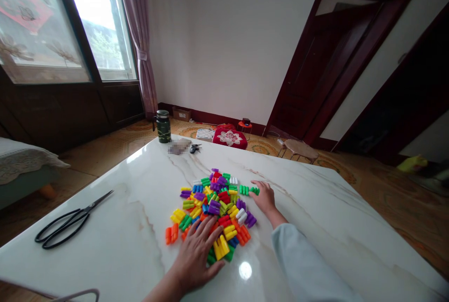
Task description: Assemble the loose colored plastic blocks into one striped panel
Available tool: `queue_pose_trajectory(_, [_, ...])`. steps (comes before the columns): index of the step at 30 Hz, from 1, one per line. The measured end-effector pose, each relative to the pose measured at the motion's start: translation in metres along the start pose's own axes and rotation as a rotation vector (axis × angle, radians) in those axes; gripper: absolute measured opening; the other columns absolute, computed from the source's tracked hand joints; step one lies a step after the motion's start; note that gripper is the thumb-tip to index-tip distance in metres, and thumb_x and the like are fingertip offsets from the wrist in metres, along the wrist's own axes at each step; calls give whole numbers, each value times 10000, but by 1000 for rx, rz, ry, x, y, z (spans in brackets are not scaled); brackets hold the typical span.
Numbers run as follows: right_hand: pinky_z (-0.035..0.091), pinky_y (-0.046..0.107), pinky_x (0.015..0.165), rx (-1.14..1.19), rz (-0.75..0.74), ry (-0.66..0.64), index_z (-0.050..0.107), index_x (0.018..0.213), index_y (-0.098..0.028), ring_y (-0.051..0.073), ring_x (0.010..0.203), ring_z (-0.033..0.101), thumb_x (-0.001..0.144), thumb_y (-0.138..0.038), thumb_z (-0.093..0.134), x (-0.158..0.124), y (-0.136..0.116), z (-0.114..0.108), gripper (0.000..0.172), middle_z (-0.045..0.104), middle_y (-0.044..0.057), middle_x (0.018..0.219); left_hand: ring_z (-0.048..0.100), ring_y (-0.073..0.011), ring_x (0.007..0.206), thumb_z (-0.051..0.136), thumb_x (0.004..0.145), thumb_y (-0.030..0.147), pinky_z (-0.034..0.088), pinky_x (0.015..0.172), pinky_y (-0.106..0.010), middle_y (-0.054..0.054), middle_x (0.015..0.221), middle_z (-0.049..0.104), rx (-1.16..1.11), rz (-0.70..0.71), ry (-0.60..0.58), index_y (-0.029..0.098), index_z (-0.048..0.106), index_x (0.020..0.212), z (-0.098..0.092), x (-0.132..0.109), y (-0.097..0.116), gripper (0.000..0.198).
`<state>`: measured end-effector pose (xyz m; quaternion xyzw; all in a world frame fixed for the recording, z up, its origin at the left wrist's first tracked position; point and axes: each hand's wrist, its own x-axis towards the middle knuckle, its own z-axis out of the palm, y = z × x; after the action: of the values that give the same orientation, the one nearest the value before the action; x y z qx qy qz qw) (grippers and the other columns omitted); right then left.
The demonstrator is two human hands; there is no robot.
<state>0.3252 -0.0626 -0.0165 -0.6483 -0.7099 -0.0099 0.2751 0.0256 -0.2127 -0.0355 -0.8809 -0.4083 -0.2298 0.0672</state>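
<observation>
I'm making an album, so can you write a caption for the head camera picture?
Left hand on a heap of colorful pieces, right hand by green pieces, scissors nearby.

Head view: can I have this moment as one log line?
left hand: on multicoloured toy-block pile | right hand: at green blocks | black-handled scissors: on marbled table

Head view, forward-down, seemingly tilted
</observation>
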Motion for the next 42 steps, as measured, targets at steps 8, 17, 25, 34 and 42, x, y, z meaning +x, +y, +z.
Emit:
queue_pose_trajectory(8, [182, 451, 1059, -150, -98, -290, 691, 1024, -316, 240, 1114, 492, 651, -272, 727, 21, -25, 0, 378, 692, 7, 1050, 382, -301, 1339, 459, 847, 605, 339, 1051, -481, -55, 1522, 324, 6, 1, 17, 298, 298, 1469, 3, -2, 0, 712])
queue_pose_trajectory(17, [88, 458, 1100, -265, -134, -422, 704, 1015, -235, 207, 1089, 533, 851, -193, 485, 36, -29, -3, 278, 704, 62, 1002, 394, -313, 1325, 489, 835, 595, 321, 1065, -479, -61, 1514, 341, -34, -3, 27, 294, 312, 1465, 3, -1, 0, 721])
queue_pose_trajectory(25, [122, 438, 1086, -344, -178, -396, 711, 959, -229, 220, 1067, 528, 856, -206, 517, 33, -27, -8, 222, 705, 57, 978, 379, -310, 1337, 470, 844, 601, 315, 1063, -486, -53, 1518, 334, -27, -4, 20, 301, 312, 1464, 2, 0, 0, 707])
queue_pose_trajectory(34, [352, 315, 904, -261, -1, -253, 673, 1062, -256, 210, 1084, 530, 726, -159, 592, 23, -10, -24, 358, 636, 37, 1147, 369, -303, 1345, 462, 845, 606, 308, 1069, -479, -52, 1527, 315, -35, -6, 12, 307, 302, 1467, 4, -1, -1, 708])
queue_pose_trajectory(42, [408, 239, 773, -146, 147, -310, 704, 959, -200, 171, 929, 609, 779, -137, 571, 16, 9, -14, 233, 688, 53, 1018, 387, -309, 1332, 470, 843, 601, 325, 1056, -480, -54, 1515, 339, -32, 0, 20, 302, 309, 1465, 3, -1, -2, 709])
